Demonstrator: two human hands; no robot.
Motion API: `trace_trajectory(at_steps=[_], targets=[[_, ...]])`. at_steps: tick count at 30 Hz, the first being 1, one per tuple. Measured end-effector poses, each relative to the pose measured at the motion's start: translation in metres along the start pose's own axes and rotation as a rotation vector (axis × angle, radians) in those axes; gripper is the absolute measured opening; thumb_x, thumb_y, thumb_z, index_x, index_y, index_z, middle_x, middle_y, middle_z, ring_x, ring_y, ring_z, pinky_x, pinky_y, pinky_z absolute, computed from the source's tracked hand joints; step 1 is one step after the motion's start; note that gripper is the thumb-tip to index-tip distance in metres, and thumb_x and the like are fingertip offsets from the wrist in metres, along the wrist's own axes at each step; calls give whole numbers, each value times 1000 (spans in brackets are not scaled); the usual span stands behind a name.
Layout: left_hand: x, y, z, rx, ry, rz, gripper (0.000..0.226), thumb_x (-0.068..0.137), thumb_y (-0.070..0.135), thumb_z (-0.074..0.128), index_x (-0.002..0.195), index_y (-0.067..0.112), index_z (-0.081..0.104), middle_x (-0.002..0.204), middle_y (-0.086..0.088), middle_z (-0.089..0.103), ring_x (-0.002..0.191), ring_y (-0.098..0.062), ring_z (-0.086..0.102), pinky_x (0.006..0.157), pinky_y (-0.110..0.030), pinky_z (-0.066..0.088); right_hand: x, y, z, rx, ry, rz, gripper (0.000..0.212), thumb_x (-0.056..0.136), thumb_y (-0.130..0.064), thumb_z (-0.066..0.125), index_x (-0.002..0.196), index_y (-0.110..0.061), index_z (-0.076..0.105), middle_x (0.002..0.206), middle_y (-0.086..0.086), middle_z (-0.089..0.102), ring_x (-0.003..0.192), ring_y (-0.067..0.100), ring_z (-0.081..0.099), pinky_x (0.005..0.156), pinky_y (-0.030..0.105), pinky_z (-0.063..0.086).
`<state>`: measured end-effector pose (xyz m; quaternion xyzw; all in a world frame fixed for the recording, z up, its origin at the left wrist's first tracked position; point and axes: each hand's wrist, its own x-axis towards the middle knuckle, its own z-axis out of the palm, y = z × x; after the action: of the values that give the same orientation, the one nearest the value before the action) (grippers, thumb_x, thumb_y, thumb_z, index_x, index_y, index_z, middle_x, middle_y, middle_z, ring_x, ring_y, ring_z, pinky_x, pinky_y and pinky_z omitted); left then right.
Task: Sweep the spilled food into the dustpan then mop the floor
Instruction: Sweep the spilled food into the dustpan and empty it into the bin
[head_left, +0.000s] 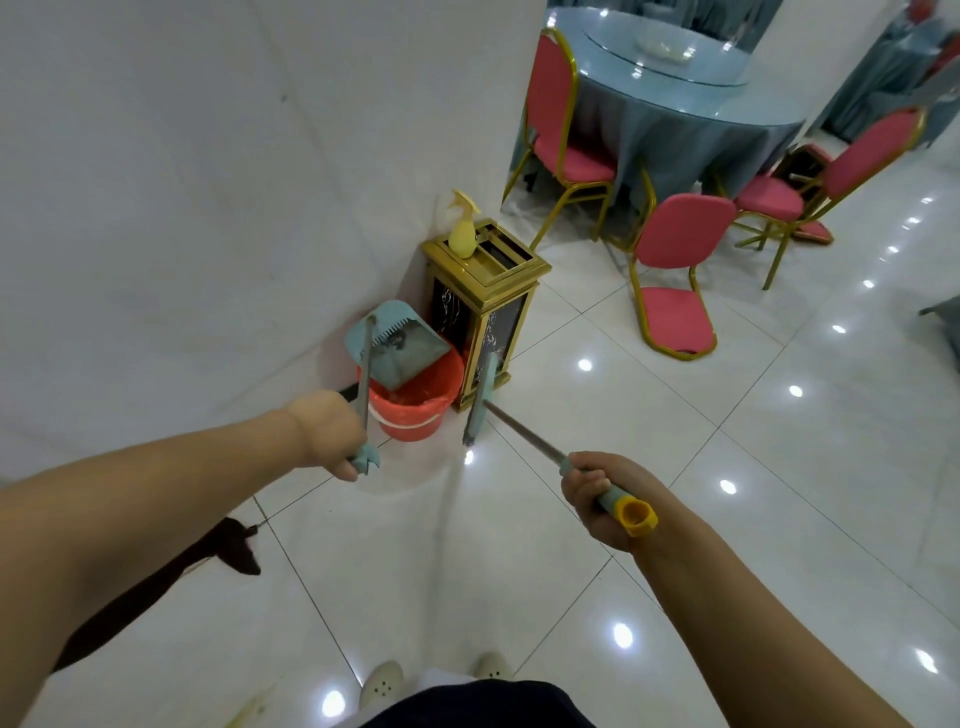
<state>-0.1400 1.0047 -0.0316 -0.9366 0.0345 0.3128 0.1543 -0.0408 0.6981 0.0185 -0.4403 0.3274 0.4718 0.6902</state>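
— Wall on the left, then what?

— Left hand (332, 434) curled round the top of the dustpan's long handle (365, 379), fingers wrapped tight. Dustpan (397, 345) is tipped over the rim of a red bucket (415, 410) that stands on the tiled floor (649, 467) against the wall.

— And beside the bucket?

— Gold-framed bin (488, 312), touching or just beside it, with a yellow spray bottle (462, 234) standing upright on top.

— Broom?

— Right hand (602, 499) grips the broom handle (524, 434) near its yellow end cap (638, 515). Its head (480, 400) is down on the floor in front of the bin.

— Farther right?

— Pink chairs (675, 249) with gold frames around a round table (670, 98) covered in blue cloth.
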Motion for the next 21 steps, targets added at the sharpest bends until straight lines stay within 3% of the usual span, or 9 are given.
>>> trace_trajectory(at_steps=[4, 10, 15, 21], targets=[[-5, 2, 5, -53, 47, -26, 42, 86, 57, 49, 89, 18, 64, 79, 4, 55, 73, -18, 50, 70, -31, 47, -1, 6, 8, -9, 3, -5, 5, 94, -5, 48, 94, -1, 48, 54, 1, 40, 26, 5, 39, 26, 12, 36], [-11, 19, 24, -56, 74, 5, 49, 87, 59, 46, 95, 15, 66, 79, 2, 57, 73, -20, 54, 61, -29, 40, -3, 12, 11, -35, 0, -15, 6, 95, -7, 49, 93, -1, 48, 60, 1, 40, 27, 5, 40, 26, 12, 37], [-13, 19, 21, -63, 131, 32, 45, 87, 60, 47, 87, 17, 60, 75, 3, 54, 68, -19, 51, 62, -31, 44, -6, 15, 15, -62, 13, -21, 7, 95, -7, 49, 93, -1, 48, 55, 1, 41, 26, 4, 40, 27, 11, 37], [-25, 14, 2, -50, 167, 7, 44, 89, 61, 45, 79, 18, 49, 68, 4, 47, 69, -19, 49, 58, -28, 37, -6, 18, 17, -79, 14, -28, 4, 93, -5, 49, 90, -2, 48, 58, 0, 39, 28, 4, 40, 30, 8, 37]])
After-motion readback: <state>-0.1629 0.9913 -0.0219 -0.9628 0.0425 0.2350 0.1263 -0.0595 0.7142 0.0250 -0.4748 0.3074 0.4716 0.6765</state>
